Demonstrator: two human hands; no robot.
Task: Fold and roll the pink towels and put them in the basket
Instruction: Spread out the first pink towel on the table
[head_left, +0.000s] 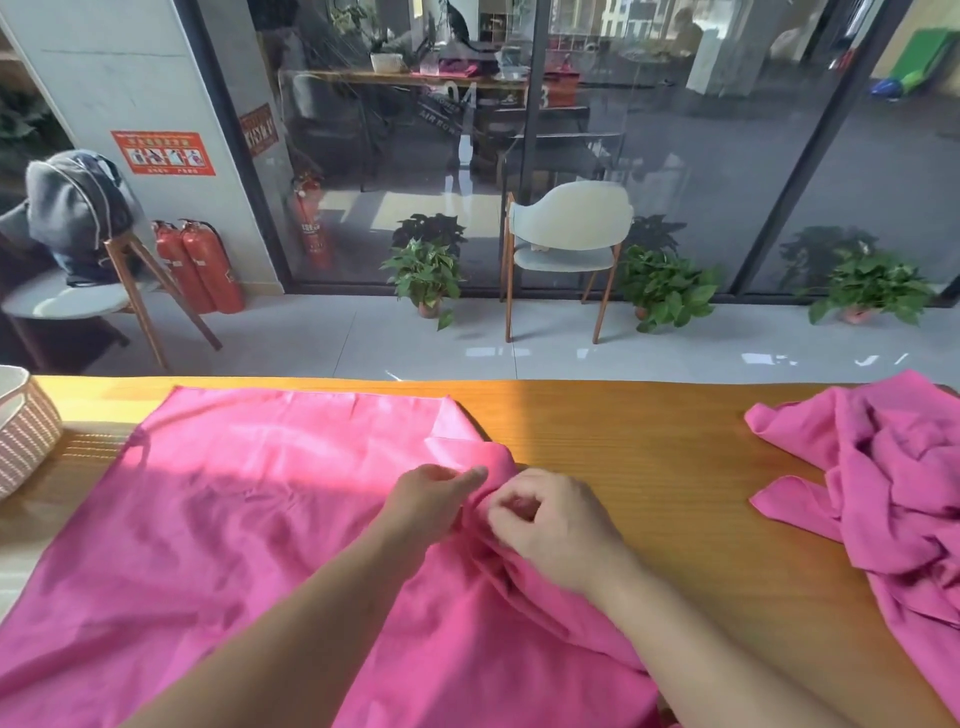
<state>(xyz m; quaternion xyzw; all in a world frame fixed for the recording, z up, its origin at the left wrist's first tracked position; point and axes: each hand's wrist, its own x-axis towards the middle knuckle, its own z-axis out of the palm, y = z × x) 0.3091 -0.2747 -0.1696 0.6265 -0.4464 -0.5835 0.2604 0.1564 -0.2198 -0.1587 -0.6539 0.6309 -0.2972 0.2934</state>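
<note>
At the middle of the table, the left hand (428, 501) and the right hand (550, 525) are meeting on the right edge of a large flat pink microfibre towel (234, 519); both are pinching a bunched fold of its cloth, fingers curled round it, knuckles almost touching. That one towel is lying spread over the left and near part of the long orange-brown wooden table (649, 467), its far right corner turned over. A second pink towel (893, 493), crumpled in a heap, is sitting at the right end, well apart from the hands. One round woven rope basket with a white lining (23, 431) is standing at the far left edge, only partly in view, just beside the spread towel's far left corner.

Sunlight is falling across the far strip of the table. Beyond it, a pale tiled floor is running to a dark-framed glass wall. Against it are standing one pale green chair with wooden legs (566, 239) and three potted green plants (426, 280). At the far left, two red fire extinguishers (200, 265) are leaning beside another chair bearing a grey backpack (78, 202).
</note>
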